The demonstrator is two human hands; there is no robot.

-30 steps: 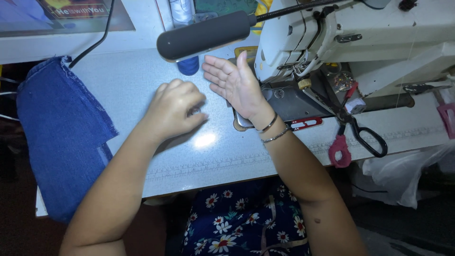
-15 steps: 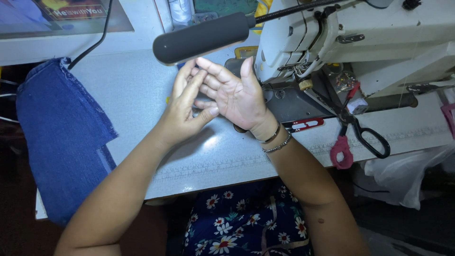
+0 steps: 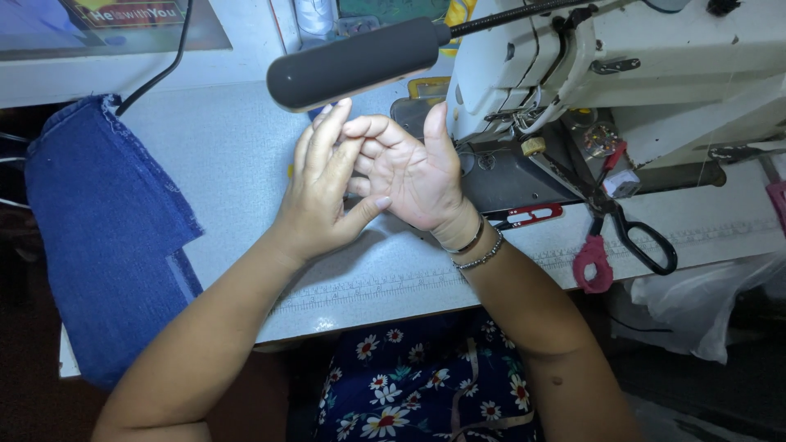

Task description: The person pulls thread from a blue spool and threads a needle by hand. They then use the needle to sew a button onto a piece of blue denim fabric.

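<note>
Two hands met at frame centre above the grey surface (image 3: 229,164). The left hand (image 3: 323,200) lay flat, fingers (image 3: 326,135) straight and released, pressed against the upturned palm of the right hand (image 3: 413,176), whose fingers curled loosely; neither grasped anything. Nearest thing: the dark lamp head (image 3: 352,61) just above the fingertips, smooth, rigid, rounded, probably light; its body looks the surest place to hold it. Blue denim (image 3: 106,237) hung soft and frayed at left. Scissors (image 3: 630,233) lay at right by the cream sewing machine (image 3: 622,74).
</note>
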